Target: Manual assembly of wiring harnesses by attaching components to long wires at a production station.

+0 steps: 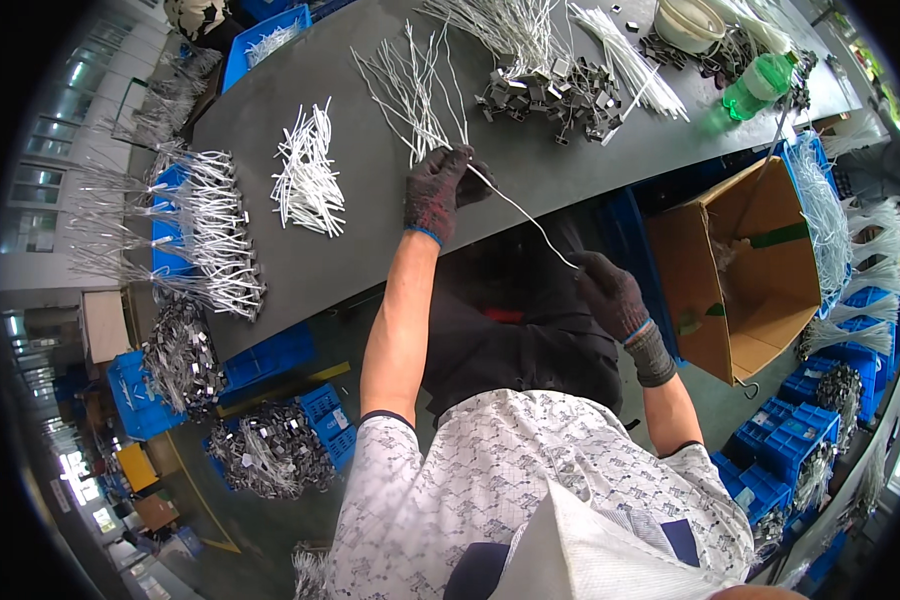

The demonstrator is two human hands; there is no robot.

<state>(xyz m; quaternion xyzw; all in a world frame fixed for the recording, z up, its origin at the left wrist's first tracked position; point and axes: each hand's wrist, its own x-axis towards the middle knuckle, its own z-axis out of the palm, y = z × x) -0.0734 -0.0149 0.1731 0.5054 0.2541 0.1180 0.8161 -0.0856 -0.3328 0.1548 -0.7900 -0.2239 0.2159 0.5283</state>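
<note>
A thin white wire (518, 207) runs between my hands over the table's front edge, curving down to the right. My left hand (434, 196), in a dark glove, is closed on its upper end. My right hand (611, 296), also gloved, pinches the lower end in front of my body. Just beyond my left hand, a loose spread of white wires (410, 95) lies on the grey table (370, 262); whether that hand touches them I cannot tell. A pile of short white tubes (308, 172) lies to its left.
Dark metal clips (555, 98) are heaped at the far right, near white tubes (630, 65) and a green bottle (758, 87). Bundled wire assemblies (210, 230) cover the table's left end. An open cardboard box (745, 270) stands at right; blue crates (785, 440) stand beyond it.
</note>
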